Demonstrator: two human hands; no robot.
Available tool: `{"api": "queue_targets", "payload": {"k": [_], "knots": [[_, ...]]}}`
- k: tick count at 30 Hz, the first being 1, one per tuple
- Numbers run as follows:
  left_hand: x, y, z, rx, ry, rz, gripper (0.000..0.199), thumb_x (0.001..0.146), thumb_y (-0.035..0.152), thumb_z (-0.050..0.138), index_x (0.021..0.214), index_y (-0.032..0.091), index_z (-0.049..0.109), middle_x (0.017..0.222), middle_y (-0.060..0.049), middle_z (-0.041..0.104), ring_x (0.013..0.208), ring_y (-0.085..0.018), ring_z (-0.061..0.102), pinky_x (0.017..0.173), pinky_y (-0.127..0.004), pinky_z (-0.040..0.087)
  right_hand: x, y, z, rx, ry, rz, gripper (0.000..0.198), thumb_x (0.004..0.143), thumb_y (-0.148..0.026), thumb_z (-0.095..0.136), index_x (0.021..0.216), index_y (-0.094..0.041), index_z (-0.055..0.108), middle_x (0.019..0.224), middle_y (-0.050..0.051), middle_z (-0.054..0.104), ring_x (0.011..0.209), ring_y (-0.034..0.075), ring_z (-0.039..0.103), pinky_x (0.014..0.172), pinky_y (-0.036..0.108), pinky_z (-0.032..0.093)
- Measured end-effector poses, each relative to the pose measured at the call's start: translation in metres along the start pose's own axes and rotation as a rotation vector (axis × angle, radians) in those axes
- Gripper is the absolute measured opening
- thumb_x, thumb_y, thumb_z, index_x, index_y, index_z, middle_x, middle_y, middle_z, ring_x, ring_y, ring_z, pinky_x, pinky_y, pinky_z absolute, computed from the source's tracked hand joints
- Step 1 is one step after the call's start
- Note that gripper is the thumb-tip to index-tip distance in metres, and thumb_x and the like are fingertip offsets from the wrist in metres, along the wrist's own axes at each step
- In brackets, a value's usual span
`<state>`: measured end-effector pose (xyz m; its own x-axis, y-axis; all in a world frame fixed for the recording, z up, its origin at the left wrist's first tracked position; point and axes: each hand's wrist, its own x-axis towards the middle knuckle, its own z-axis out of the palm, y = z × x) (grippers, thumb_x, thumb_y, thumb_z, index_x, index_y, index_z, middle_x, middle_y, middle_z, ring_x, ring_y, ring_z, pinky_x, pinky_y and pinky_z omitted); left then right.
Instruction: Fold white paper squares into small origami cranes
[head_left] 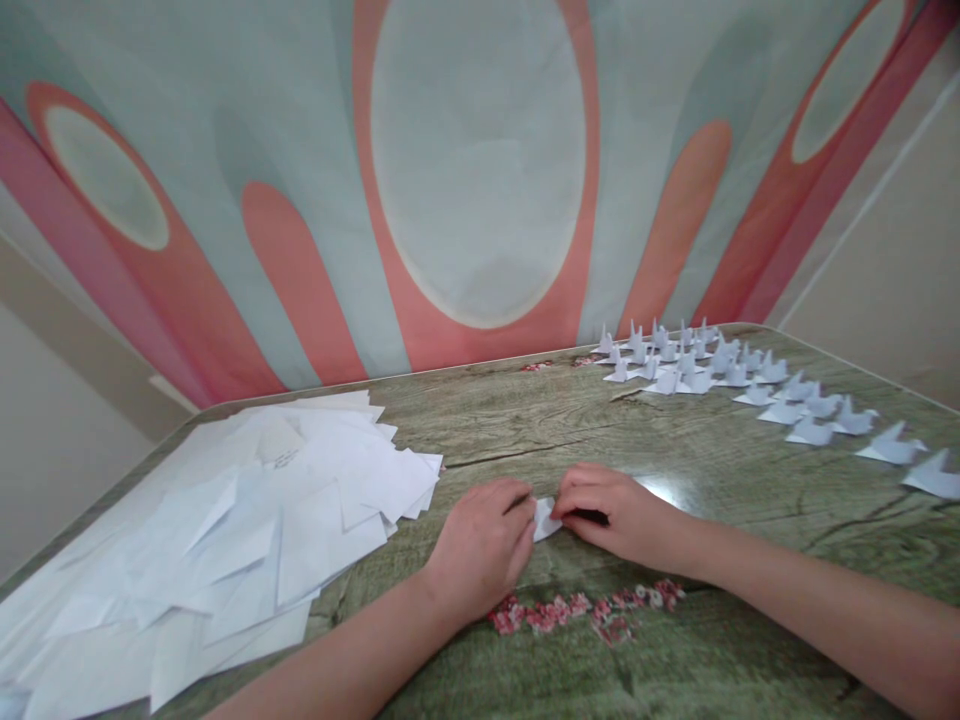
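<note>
Heaped at left: loose white paper sheets (307,550), flat, not yet shaped. At near centre, with left hand (484,540) curled onto one edge and right hand (611,512) pinching the other: a small folded paper piece (545,520), seemingly part-done. Ranged along far right: origami cranes (736,376), apparently finished.

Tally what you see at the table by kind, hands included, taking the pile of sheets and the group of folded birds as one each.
Pile of white sheets: 1
Group of folded paper birds: 1
Small white paper piece: 1
Hands, left and right: 2
Total: 5
</note>
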<state>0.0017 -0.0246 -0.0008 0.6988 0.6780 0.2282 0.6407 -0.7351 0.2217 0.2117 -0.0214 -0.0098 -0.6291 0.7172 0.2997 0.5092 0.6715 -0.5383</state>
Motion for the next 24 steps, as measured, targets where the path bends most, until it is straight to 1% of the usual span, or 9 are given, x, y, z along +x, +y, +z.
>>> {"api": "queue_targets", "payload": {"k": [4, 7, 11, 15, 19, 24], "knots": [[0.0008, -0.0032, 0.0016, -0.096, 0.034, -0.029, 0.024, 0.086, 0.022, 0.044, 0.106, 0.021, 0.058, 0.110, -0.005, 0.058, 0.102, -0.020, 0.052, 0.090, -0.036, 0.042, -0.0007, -0.0024, -0.0020, -0.098, -0.029, -0.047, 0.013, 0.084, -0.017, 0.052, 0.084, -0.019, 0.064, 0.081, 0.004, 0.058, 0.079, 0.016, 0.051, 0.072, 0.030, 0.038], [0.0016, -0.0034, -0.0001, -0.165, 0.061, -0.040, 0.018, 0.085, 0.022, 0.047, 0.096, 0.021, 0.062, 0.106, -0.004, 0.059, 0.098, -0.018, 0.053, 0.086, -0.032, 0.042, -0.0007, -0.0021, -0.0022, -0.113, -0.032, -0.050, 0.014, 0.085, -0.020, 0.051, 0.082, -0.018, 0.065, 0.082, 0.004, 0.058, 0.080, 0.017, 0.050, 0.072, 0.030, 0.038], [0.0027, -0.0027, -0.0028, -0.204, 0.052, -0.025, 0.015, 0.084, 0.019, 0.049, 0.086, 0.020, 0.064, 0.093, -0.003, 0.061, 0.089, -0.016, 0.053, 0.081, -0.029, 0.042, -0.0002, -0.0002, -0.0024, -0.038, -0.028, -0.021, 0.014, 0.085, -0.021, 0.053, 0.083, -0.019, 0.066, 0.084, 0.004, 0.057, 0.082, 0.016, 0.050, 0.073, 0.029, 0.039], [0.0032, -0.0035, -0.0038, -0.210, 0.032, -0.070, 0.015, 0.083, 0.020, 0.051, 0.083, 0.021, 0.066, 0.085, -0.003, 0.059, 0.084, -0.016, 0.052, 0.076, -0.029, 0.040, 0.0008, 0.0016, -0.0023, 0.079, -0.041, 0.026, 0.010, 0.083, -0.023, 0.056, 0.084, -0.020, 0.066, 0.085, 0.003, 0.056, 0.083, 0.015, 0.052, 0.074, 0.028, 0.040], [0.0045, -0.0059, -0.0033, -0.233, 0.003, -0.128, 0.013, 0.082, 0.024, 0.054, 0.082, 0.023, 0.068, 0.081, -0.002, 0.058, 0.083, -0.017, 0.051, 0.076, -0.029, 0.039, 0.0020, 0.0013, -0.0009, 0.164, -0.045, 0.090, 0.008, 0.081, -0.024, 0.058, 0.081, -0.020, 0.066, 0.083, 0.002, 0.056, 0.081, 0.014, 0.053, 0.073, 0.028, 0.041], [0.0068, -0.0077, -0.0069, -0.258, -0.033, -0.170, 0.015, 0.082, 0.028, 0.053, 0.084, 0.026, 0.068, 0.082, -0.001, 0.058, 0.084, -0.016, 0.051, 0.077, -0.030, 0.037, 0.0033, -0.0020, 0.0017, 0.195, -0.023, 0.153, 0.007, 0.080, -0.022, 0.059, 0.077, -0.019, 0.064, 0.082, 0.001, 0.055, 0.080, 0.013, 0.053, 0.072, 0.026, 0.041]]}}
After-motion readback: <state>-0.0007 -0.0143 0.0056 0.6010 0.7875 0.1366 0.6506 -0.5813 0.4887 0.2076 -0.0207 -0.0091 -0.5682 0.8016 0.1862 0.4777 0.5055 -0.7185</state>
